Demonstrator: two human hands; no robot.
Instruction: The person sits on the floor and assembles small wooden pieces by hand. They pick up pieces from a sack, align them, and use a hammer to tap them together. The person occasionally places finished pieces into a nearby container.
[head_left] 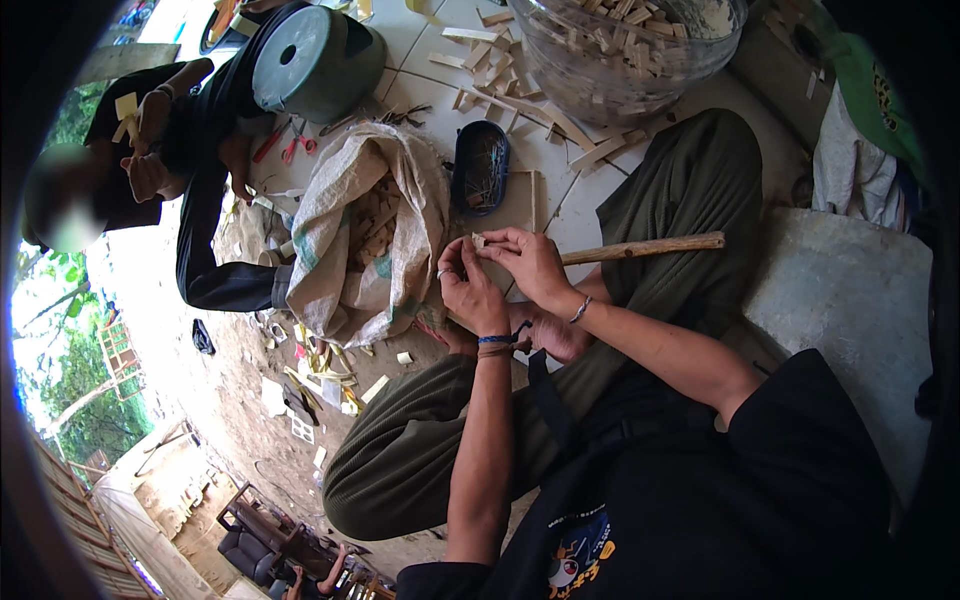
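Note:
Both hands meet in front of my crossed legs, fingertips pinched together around a small pale piece of wood [479,241]. My left hand [473,295], wearing a ring and with cords at its wrist, grips it from the left. From the right, my right hand [532,268], with a silvery bracelet, pinches the same piece. Fingers cover most of it, so its full shape is hidden. A round wooden stick [650,248] juts out from behind my right hand; its other end is hidden. Just beyond the hands lies a dark blue tray [480,168] of thin nail-like pieces.
A woven sack [318,215] of wood pieces stands left of my hands. Beyond are a clear tub [590,85] of wood blocks, scattered wooden strips [485,65], and an upturned dark green bucket [318,65]. Red-handled scissors [299,146] lie near another person [205,140] at left.

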